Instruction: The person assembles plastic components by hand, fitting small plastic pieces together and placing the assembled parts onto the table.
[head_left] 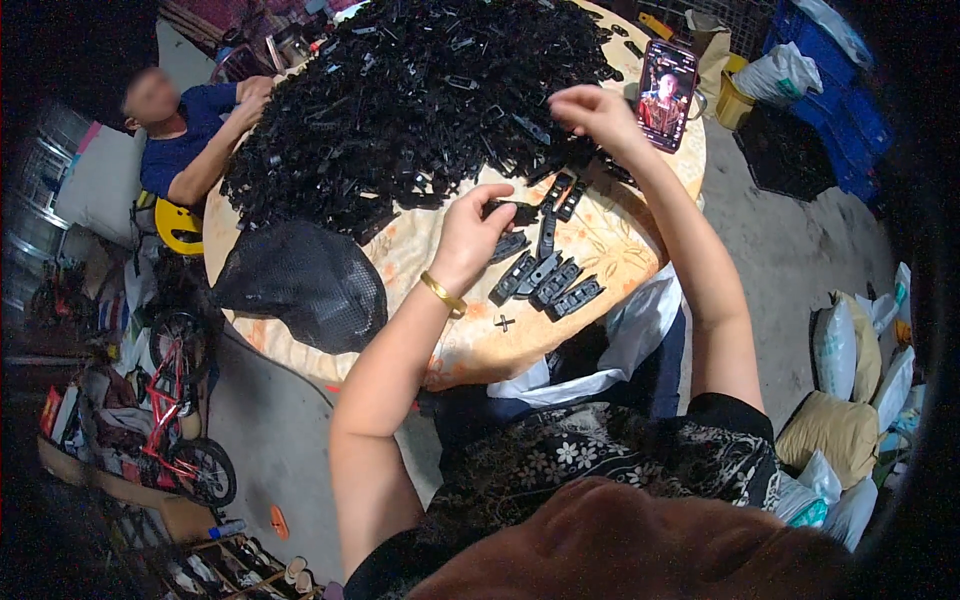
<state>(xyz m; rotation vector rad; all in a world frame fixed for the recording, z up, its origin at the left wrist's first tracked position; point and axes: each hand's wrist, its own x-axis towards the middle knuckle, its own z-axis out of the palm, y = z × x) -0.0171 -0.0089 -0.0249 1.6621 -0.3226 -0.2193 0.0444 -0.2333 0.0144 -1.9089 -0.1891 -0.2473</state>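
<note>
A large heap of small black plastic parts (420, 90) covers much of the round, cloth-covered table (620, 240). My left hand (478, 225), a gold bangle on its wrist, is closed with thumb and fingers round a black plastic part (517, 212) above the near side of the heap. Over the heap's right side is my right hand (600, 118), its fingers curled together; whatever they may hold is hidden. Between the hands and the table's near edge lie several black plastic clip-like pieces (555, 284), roughly in a row. A small black cross-shaped piece (504, 323) lies nearer to me.
A black mesh bag (305, 285) rests at the table's left edge. A phone (666, 95) with a lit screen stands at the right edge. Across on the left sits another person (185, 140), an arm against the heap. Sacks (830, 435) and blue crates (840, 130) stand rightward.
</note>
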